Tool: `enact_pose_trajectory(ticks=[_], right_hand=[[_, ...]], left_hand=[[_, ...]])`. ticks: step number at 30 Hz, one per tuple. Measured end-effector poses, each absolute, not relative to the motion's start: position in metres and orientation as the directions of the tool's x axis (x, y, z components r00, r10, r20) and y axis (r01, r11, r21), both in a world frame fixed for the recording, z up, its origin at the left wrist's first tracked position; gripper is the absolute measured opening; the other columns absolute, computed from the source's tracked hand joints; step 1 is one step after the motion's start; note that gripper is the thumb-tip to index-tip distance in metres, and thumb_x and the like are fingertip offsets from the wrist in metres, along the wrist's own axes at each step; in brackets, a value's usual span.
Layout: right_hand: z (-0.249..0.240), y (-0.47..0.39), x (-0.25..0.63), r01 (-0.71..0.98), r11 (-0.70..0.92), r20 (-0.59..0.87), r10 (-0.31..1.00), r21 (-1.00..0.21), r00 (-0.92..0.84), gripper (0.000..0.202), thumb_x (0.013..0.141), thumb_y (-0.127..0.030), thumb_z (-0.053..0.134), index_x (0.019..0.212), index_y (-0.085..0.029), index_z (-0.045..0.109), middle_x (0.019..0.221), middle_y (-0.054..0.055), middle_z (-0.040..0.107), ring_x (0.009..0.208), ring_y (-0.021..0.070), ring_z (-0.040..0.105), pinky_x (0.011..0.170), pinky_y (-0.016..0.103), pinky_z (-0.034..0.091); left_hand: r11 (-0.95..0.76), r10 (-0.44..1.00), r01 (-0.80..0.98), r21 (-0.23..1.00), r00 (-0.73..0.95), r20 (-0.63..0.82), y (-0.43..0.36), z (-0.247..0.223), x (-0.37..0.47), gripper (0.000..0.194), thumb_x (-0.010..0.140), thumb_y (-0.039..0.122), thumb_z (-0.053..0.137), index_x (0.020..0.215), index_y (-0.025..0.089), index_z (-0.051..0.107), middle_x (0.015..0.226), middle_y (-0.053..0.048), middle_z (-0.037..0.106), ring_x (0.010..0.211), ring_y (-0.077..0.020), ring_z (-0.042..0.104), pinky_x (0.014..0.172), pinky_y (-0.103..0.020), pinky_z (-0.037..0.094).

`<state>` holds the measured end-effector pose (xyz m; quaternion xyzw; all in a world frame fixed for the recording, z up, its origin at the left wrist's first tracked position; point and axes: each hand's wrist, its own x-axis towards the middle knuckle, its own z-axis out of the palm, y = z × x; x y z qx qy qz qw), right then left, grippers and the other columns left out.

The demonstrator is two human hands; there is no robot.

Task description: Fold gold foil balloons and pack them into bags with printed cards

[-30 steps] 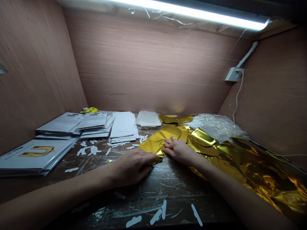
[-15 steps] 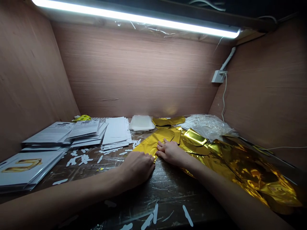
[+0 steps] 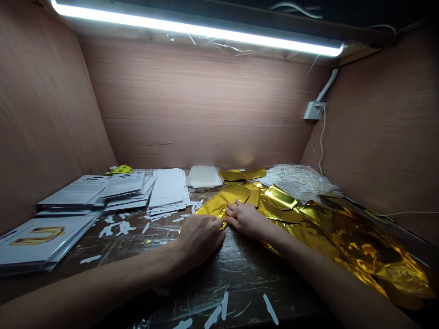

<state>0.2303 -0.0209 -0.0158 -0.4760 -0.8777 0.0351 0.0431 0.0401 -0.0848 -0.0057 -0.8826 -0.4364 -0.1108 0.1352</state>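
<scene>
A flat piece of gold foil [image 3: 222,197] lies at the middle of the dark table. My left hand [image 3: 202,237] is closed at the foil's near edge, its fingers curled over the foil. Beside it on the right, my right hand [image 3: 244,219] rests on the same foil with its fingers somewhat spread. More shiny gold foil [image 3: 343,233] spreads out to the right, partly under my right forearm.
Packets with printed cards [image 3: 37,240] are stacked at the left, beside white cards [image 3: 167,187]. Clear bags [image 3: 205,177] lie at the back, white strips in plastic [image 3: 298,179] at the back right. White paper cutouts [image 3: 270,309] are scattered about. A cable [image 3: 321,146] hangs on the right.
My left hand has shifted slightly right along the foil, and more foil shows at its left side. The whole view has moved a little; my right hand stays on the foil.
</scene>
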Motion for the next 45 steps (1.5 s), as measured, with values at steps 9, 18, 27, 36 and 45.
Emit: enact_pose_trajectory(ticks=[9, 18, 27, 36, 45], right_hand=[[-0.014, -0.021, 0.230, 0.839, 0.539, 0.043, 0.843, -0.080, -0.537, 0.042, 0.103, -0.042, 0.042, 0.128, -0.022, 0.069, 0.155, 0.009, 0.047, 0.146, 0.0416, 0.034, 0.111, 0.059, 0.033], [-0.009, -0.025, 0.229, 0.838, 0.539, 0.025, 0.842, -0.087, -0.539, 0.042, 0.103, -0.041, 0.042, 0.129, -0.020, 0.069, 0.156, 0.010, 0.046, 0.147, 0.0430, 0.033, 0.111, 0.063, 0.031], [-0.012, -0.025, 0.228, 0.839, 0.539, 0.018, 0.842, -0.070, -0.539, 0.044, 0.105, -0.042, 0.038, 0.131, -0.021, 0.066, 0.156, 0.010, 0.046, 0.147, 0.0424, 0.032, 0.112, 0.066, 0.027], [-0.011, -0.024, 0.229, 0.835, 0.544, 0.007, 0.838, -0.081, -0.545, 0.045, 0.105, -0.041, 0.038, 0.131, -0.019, 0.066, 0.158, 0.011, 0.042, 0.148, 0.0441, 0.030, 0.112, 0.067, 0.027], [-0.013, -0.022, 0.228, 0.840, 0.540, -0.011, 0.840, -0.055, -0.542, 0.047, 0.105, -0.041, 0.037, 0.137, -0.017, 0.062, 0.159, 0.013, 0.040, 0.148, 0.0430, 0.030, 0.112, 0.064, 0.028]], left_hand=[[-0.706, 0.636, 0.668, -0.235, 0.744, 0.206, -0.094, -0.011, 0.035, 0.021, 0.090, 0.003, 0.047, 0.082, 0.014, 0.064, 0.075, -0.009, 0.070, 0.063, -0.0227, 0.067, 0.061, -0.034, 0.055], [-0.737, 0.640, 0.662, -0.139, 0.749, 0.172, -0.114, -0.013, 0.015, 0.028, 0.095, 0.005, 0.040, 0.085, 0.015, 0.064, 0.078, -0.012, 0.071, 0.066, -0.0217, 0.067, 0.068, -0.033, 0.056], [-0.731, 0.635, 0.681, -0.032, 0.697, 0.334, -0.133, -0.016, -0.017, 0.033, 0.099, 0.020, 0.041, 0.083, 0.018, 0.070, 0.081, -0.007, 0.073, 0.069, -0.0181, 0.070, 0.069, -0.028, 0.058], [-0.686, 0.666, 0.721, 0.098, 0.567, 0.485, -0.144, -0.020, -0.060, 0.027, 0.099, 0.025, 0.050, 0.098, 0.022, 0.076, 0.106, -0.006, 0.077, 0.097, -0.0205, 0.075, 0.089, -0.030, 0.061], [-0.696, 0.604, 0.713, -0.082, 0.644, 0.470, -0.142, -0.017, -0.070, 0.053, 0.100, 0.026, 0.054, 0.152, 0.027, 0.045, 0.156, -0.006, 0.048, 0.141, -0.0299, 0.049, 0.111, -0.048, 0.050]])
